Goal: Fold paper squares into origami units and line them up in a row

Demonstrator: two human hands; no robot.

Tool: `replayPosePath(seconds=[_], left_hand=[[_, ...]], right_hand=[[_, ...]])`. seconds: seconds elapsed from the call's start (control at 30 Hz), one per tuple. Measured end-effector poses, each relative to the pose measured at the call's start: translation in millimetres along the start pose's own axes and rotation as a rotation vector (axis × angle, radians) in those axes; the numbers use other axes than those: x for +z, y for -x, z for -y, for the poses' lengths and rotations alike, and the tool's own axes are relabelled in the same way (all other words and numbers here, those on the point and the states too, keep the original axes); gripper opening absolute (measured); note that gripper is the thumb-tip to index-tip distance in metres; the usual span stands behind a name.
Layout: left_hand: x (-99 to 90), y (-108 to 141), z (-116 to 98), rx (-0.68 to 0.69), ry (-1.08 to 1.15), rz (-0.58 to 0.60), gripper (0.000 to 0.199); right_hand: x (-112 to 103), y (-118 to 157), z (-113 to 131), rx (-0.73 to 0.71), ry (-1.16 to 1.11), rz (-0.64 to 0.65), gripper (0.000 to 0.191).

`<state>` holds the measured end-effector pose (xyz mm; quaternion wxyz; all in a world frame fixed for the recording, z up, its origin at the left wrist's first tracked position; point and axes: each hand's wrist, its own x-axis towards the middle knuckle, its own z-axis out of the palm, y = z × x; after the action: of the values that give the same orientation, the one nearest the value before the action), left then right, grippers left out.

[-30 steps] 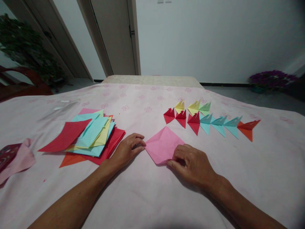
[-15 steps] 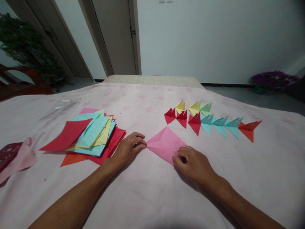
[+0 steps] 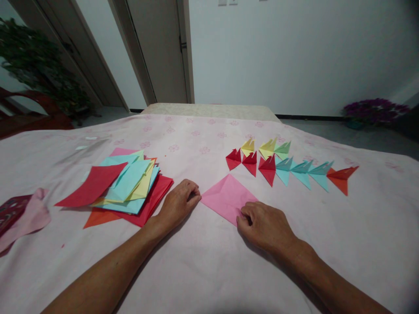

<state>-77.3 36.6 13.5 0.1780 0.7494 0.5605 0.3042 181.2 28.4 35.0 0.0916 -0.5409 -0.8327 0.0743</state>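
Note:
A pink sheet of origami paper (image 3: 225, 194) lies on the table in front of me, turned like a diamond, with faint creases across it. The fingertips of my left hand (image 3: 182, 198) are pinched together at its left corner. My right hand (image 3: 264, 223) has its fingers curled closed on the lower right edge, hiding the right corner. Beyond the sheet stand rows of folded paper birds: red ones (image 3: 267, 168), light blue ones (image 3: 303, 170), yellow ones (image 3: 268, 147), a green one (image 3: 283, 149) and an orange one (image 3: 343, 176).
Left of my left hand is a loose pile of coloured paper squares (image 3: 127, 181). A pink cloth (image 3: 37, 216) and a dark red patterned item (image 3: 13, 213) lie at the far left. A pale floral cloth (image 3: 196, 266) covers the table. A wooden chair (image 3: 36, 98) stands beyond its left edge.
My left fingers have drawn closer together at the sheet's left corner. The right fingers have curled slightly tighter at the lower right edge. The paper has barely moved.

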Motion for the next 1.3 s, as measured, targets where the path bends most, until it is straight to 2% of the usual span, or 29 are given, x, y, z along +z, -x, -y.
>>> replayPosePath(seconds=[0.13, 0.2, 0.23, 0.3, 0.33, 0.4, 0.5, 0.57, 0.67, 0.73, 0.77, 0.87, 1.0, 1.13, 1.3], left_hand=[[2.5, -1.4, 5.2, -0.041, 0.024, -0.012, 0.006], [3.3, -1.0, 5.9, -0.042, 0.026, -0.02, 0.005], [3.5, -0.7, 5.7, -0.042, 0.026, -0.026, 0.005], [3.7, -0.4, 4.4, -0.04, 0.02, -0.035, 0.004], [3.6, -0.4, 3.8, -0.036, 0.014, -0.039, 0.004], [3.0, -0.9, 3.0, -0.025, -0.005, -0.043, 0.003], [0.8, -0.1, 3.6, 0.009, -0.046, -0.076, 0.003], [-1.5, 4.5, 2.8, 0.085, -0.073, -0.126, 0.005], [-2.2, 19.3, -5.4, 0.281, -0.09, -0.163, 0.016], [1.7, 31.5, -15.5, 0.391, -0.098, -0.113, 0.023], [5.0, 37.0, -20.9, 0.401, -0.119, -0.073, 0.026], [16.6, 48.3, -33.6, 0.356, -0.24, 0.045, 0.031], [23.9, 52.8, -37.1, 0.319, -0.377, 0.116, 0.045], [22.5, 54.5, -36.8, 0.319, -0.44, 0.134, 0.047], [25.8, 55.7, -37.5, 0.238, -0.466, 0.104, 0.047]], right_hand=[[-3.5, 2.6, -1.2, 0.015, 0.01, 0.032, 0.016], [-5.2, 4.3, -2.2, 0.011, 0.022, -0.006, 0.006], [-5.8, 5.1, -2.5, -0.026, 0.031, -0.047, 0.016], [-6.1, 6.4, -2.3, -0.177, 0.057, -0.129, 0.032], [-5.9, 6.8, -1.6, -0.276, 0.073, -0.15, 0.034], [-4.9, 7.2, 0.6, -0.452, 0.102, -0.13, 0.028], [-3.0, 6.9, 4.2, -0.568, 0.125, -0.069, 0.021], [-2.3, 6.6, 5.5, -0.57, 0.124, -0.061, 0.02], [-1.6, 6.2, 4.8, -0.564, 0.109, -0.052, 0.02], [-0.3, 5.6, 3.2, -0.566, 0.101, -0.052, 0.02], [0.6, 5.3, 2.4, -0.567, 0.098, -0.058, 0.02], [3.7, 4.8, 0.2, -0.564, 0.094, -0.08, 0.019], [4.5, 6.3, -1.3, -0.53, 0.098, -0.069, 0.021], [2.2, 8.1, -2.3, -0.445, 0.108, -0.045, 0.025], [1.2, 7.6, -5.6, -0.355, 0.109, -0.083, 0.023]])
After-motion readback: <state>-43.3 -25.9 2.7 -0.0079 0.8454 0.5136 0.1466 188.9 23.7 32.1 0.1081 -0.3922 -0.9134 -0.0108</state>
